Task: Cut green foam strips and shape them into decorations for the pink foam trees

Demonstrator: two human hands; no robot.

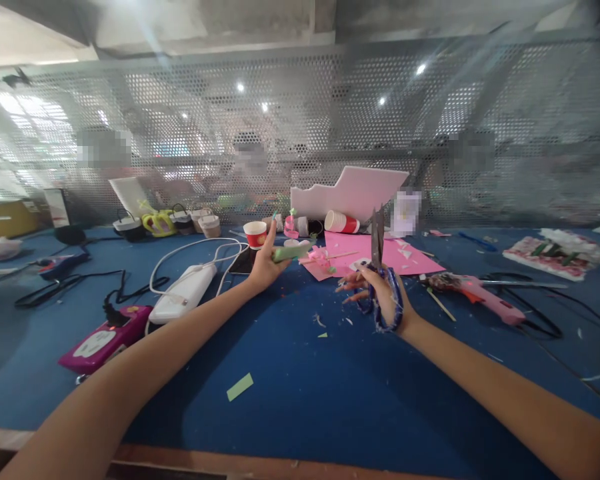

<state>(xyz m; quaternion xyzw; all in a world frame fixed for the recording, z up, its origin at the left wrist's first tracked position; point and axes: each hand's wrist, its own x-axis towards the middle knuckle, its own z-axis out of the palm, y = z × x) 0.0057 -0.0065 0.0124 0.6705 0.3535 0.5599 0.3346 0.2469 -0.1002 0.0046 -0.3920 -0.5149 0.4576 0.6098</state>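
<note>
My left hand (266, 268) reaches out over the middle of the blue table, its thumb raised. It grips a light green piece (293, 251), which looks like folded or rolled paper. A pair of scissors (378, 243) with blue handles hangs on my right hand (387, 293), blades pointing up and the loops around my fingers. Some of the right fingers stretch out to the left, beside a pink paper sheet (410, 259). A small light green paper strip (240, 387) lies on the table nearer to me.
Left of my left forearm are a white power bank (185, 293) with a cable and a magenta power socket (107, 340). A pink glue gun (493, 300) lies on the right. Paper cups (343, 222) and a white foam board (350, 190) stand before a perforated metal screen (195, 120).
</note>
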